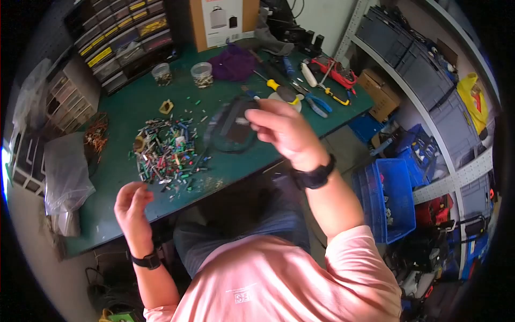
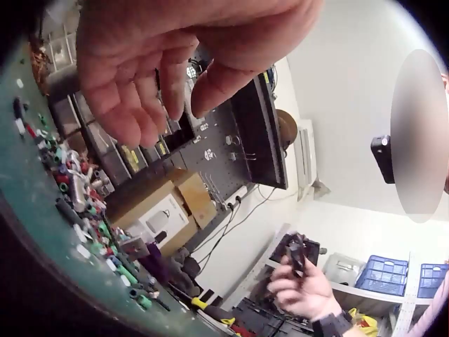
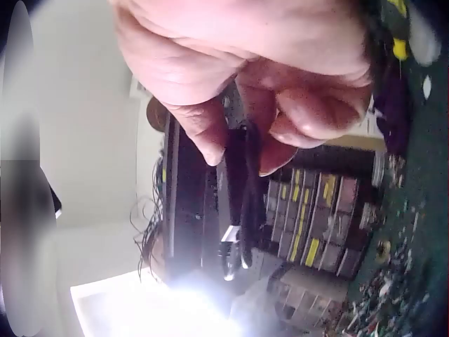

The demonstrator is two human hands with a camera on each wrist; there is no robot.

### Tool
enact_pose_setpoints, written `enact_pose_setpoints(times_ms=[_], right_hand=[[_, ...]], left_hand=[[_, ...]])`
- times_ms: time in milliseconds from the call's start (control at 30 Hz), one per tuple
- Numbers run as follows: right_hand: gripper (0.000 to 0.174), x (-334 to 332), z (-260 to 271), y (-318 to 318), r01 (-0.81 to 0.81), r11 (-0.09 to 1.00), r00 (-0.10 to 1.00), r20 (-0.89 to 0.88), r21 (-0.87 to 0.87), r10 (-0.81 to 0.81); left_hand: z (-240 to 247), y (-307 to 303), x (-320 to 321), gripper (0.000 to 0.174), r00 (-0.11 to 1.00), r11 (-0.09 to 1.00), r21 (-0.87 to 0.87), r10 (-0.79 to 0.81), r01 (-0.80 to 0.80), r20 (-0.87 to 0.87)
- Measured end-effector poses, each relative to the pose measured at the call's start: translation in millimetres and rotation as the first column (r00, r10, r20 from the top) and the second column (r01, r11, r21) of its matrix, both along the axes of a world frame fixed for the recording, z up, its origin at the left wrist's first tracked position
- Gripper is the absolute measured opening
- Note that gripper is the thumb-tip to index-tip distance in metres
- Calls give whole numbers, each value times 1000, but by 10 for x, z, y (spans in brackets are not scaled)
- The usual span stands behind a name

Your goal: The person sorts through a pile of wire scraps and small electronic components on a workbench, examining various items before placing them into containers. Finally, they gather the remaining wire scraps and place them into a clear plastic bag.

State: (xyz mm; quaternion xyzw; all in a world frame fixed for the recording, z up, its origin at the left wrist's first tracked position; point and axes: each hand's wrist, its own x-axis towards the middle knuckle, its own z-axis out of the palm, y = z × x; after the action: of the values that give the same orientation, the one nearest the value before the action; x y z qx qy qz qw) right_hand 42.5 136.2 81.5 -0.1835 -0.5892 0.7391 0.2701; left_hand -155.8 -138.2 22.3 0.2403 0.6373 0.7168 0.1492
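My right hand [image 1: 284, 129] pinches a flat black object [image 1: 234, 119] between thumb and fingers, above the green table [image 1: 107, 214]. A dark cord or strap loops from it; motion blurs it in the head view. In the right wrist view the black object [image 3: 237, 168] hangs below the fingertips with a shiny end. My left hand [image 1: 134, 212], fingers loosely bent and holding nothing, hovers at the table's front edge, beside a pile of small coloured parts [image 1: 166, 150]. In the left wrist view the left hand [image 2: 182, 63] hangs over nothing it touches.
Two clear cups [image 1: 202, 75] with small parts, a purple cloth [image 1: 233, 63], pliers [image 1: 317, 104] and screwdrivers lie at the back. Drawer cabinets [image 1: 120, 40] stand back left, a plastic bag [image 1: 67, 166] at the left. Blue crates [image 1: 399, 198] and shelves are at the right.
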Motion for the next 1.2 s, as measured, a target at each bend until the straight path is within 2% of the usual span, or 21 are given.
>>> enact_pose_setpoints(times_ms=[100, 167, 200, 233, 300, 333, 367, 433, 600, 700, 767, 833, 900, 933, 1000, 1033, 1067, 1100, 1133, 1167, 1200], right_hand=[[19, 809, -77, 115, 217, 967, 973, -53, -134, -226], [16, 1447, -356, 289, 279, 951, 943, -150, -134, -297], [15, 1734, -464, 334, 286, 950, 925, -223, -123, -308], [14, 1926, -573, 322, 539, 811, 798, -170, -229, -579], [12, 2536, -998, 393, 694, 707, 704, -78, -135, -706], [9, 2726, -1184, 393, 833, 553, 553, 87, -28, -829], [9, 2930, -1397, 357, 868, 491, 482, 109, 72, -869], [9, 3124, -1609, 245, 918, 385, 373, 123, 94, -920], [7, 3370, -1743, 219, 942, 334, 326, 141, 34, -935], [8, 3527, -1960, 317, 950, 306, 311, 105, -57, -945], [14, 3539, -2192, 302, 946, 228, 274, 194, -232, -942], [13, 3645, -2734, 166, 942, 246, 312, 323, -227, -894], [31, 3791, -3296, -40, 954, 298, 189, 718, 27, -670], [33, 3958, -3882, -202, 892, 436, 205, 755, 118, -623], [36, 4244, -4333, -471, 805, 560, 209, 791, 195, -575], [35, 4337, -4363, -577, 450, 755, 48, 831, 478, -554], [34, 4432, -4358, -647, -31, 810, -113, 803, 585, -585], [29, 4583, -4338, -576, 204, 820, -152, 845, 535, -513], [22, 4811, -4228, -480, 465, 666, -106, 783, 584, -613], [18, 5037, -4113, -383, 702, 434, -67, 660, 564, -749], [20, 5254, -3983, -286, 850, 196, -80, 488, 489, -869]], left_hand=[[-16, -134, -81, 14, 994, 996, -33, 84, -87, -75], [0, -158, -52, 12, 982, 983, -70, 160, -168, -98], [-63, -207, -114, 13, 985, 985, -87, 144, -152, -97], [-32, -190, -77, 14, 979, 975, -123, 172, -185, -108], [-73, -220, -139, 18, 986, 974, -187, 103, -127, -129], [-110, -234, -214, 18, 989, 972, -209, 79, -104, -127], [-105, -203, -208, 18, 984, 973, -204, 76, -108, -160], [-110, -209, -312, 20, 974, 961, -266, 16, -78, -226], [-91, -72, -431, 23, 955, 966, -248, -2, -75, -297], [65, 66, -203, 27, 917, 939, -329, -42, -99, -396], [167, 219, 51, 28, 884, 923, -281, 112, -261, -453], [201, 231, 73, 30, 872, 917, -320, 57, -238, -487], [212, 239, 94, 30, 833, 894, -370, 7, -253, -554], [170, 272, 73, 29, 840, 919, -318, 27, -235, -542], [223, 275, 76, 29, 841, 915, -336, 7, -224, -541], [249, 265, 74, 28, 842, 907, -360, -12, -218, -539], [241, 262, 56, 28, 840, 908, -361, -18, -214, -542], [228, 252, 16, 28, 824, 906, -357, -19, -225, -567], [223, 226, -37, 27, 805, 903, -356, -20, -240, -593], [214, 198, -85, 27, 801, 901, -360, -24, -242, -598], [183, 175, -139, 28, 803, 893, -385, -45, -235, -595]])
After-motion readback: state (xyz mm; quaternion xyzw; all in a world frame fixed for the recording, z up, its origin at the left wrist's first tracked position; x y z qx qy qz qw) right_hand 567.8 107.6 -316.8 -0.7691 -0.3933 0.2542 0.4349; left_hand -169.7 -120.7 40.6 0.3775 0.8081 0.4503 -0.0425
